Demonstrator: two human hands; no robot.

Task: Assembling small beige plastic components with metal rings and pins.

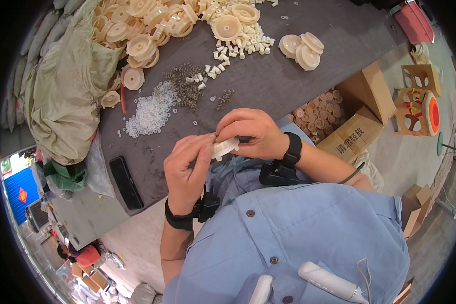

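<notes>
Close to my body, at the table's near edge, both hands grip one cream plastic wheel-shaped part (224, 148). My left hand (187, 158) pinches its left side, and my right hand (253, 133) closes on it from the right and above. Fingers cover much of the part, so whether a smaller piece sits in it cannot be made out. Just beyond my hands lie a few loose coil springs (225, 99), a heap of small translucent washers (152, 110) and a bigger heap of dark springs (186, 83). Small cream bushings (242, 46) are scattered farther off.
A large pile of cream wheel parts (142, 46) fills the far left, beside a pale green sack (68, 96). A few assembled wheels (307, 52) lie far right. A black phone (125, 182) rests at the left edge. An open cardboard box (354, 133) of discs (316, 115) stands right.
</notes>
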